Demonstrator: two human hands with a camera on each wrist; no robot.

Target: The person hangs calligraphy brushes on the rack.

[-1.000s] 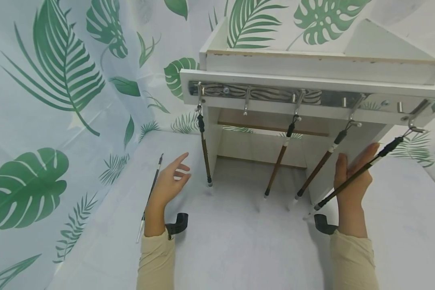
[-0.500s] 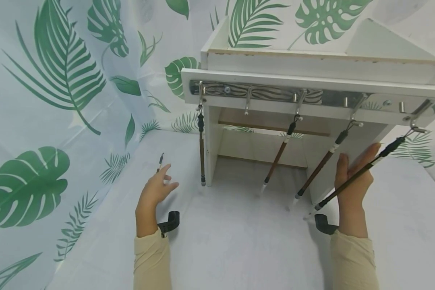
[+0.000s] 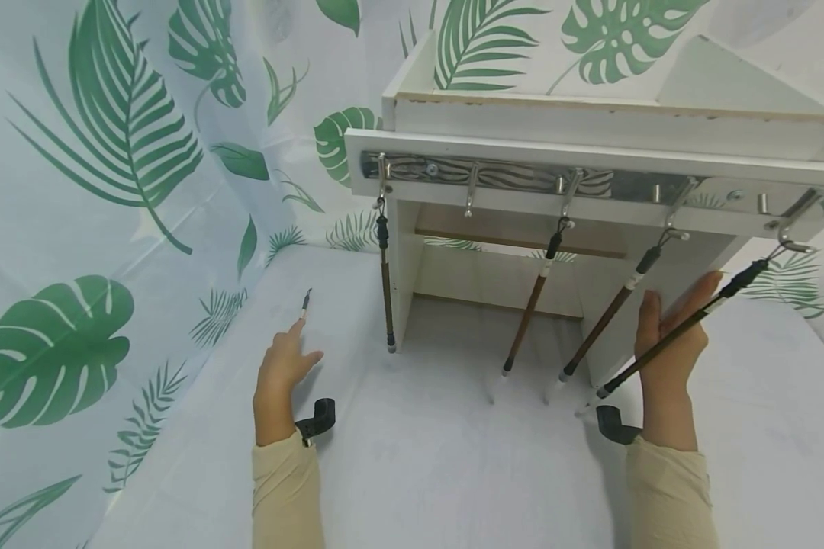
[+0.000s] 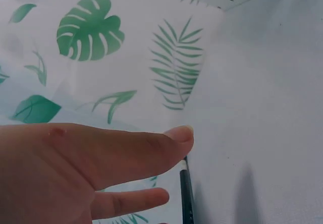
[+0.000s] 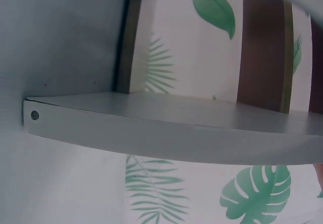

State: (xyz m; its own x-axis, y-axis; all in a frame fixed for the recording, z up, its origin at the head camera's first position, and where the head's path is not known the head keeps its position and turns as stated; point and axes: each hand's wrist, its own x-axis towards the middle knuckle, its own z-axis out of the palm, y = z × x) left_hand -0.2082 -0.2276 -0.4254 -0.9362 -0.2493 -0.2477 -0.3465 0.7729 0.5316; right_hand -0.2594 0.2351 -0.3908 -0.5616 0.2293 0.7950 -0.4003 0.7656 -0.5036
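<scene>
My left hand (image 3: 281,370) reaches over a writing brush (image 3: 306,302) lying on the white surface. Its index fingertip is at the brush's shaft, thumb spread apart; contact cannot be told. In the left wrist view the dark shaft of that brush (image 4: 187,196) shows below the thumb, and the rest is hidden. My right hand (image 3: 669,354) holds the side panel (image 5: 166,141) of a white rack (image 3: 590,149), thumb on the inner side and fingers outside. Several brown brushes (image 3: 611,313) hang by loops from the rack's hooks; the rightmost brush (image 3: 687,328) crosses in front of this hand.
The second hook (image 3: 471,191) from the left carries no brush. A leftmost brush (image 3: 387,286) hangs beside the rack's left panel. White cloth (image 3: 172,252) with green leaf prints stands behind and to the left. A pale tabletop (image 3: 446,465) lies in front.
My left hand has moved left and down from beside the hanging leftmost brush to the brush lying on the surface. That hanging brush has swung slightly. My right hand stays at the panel.
</scene>
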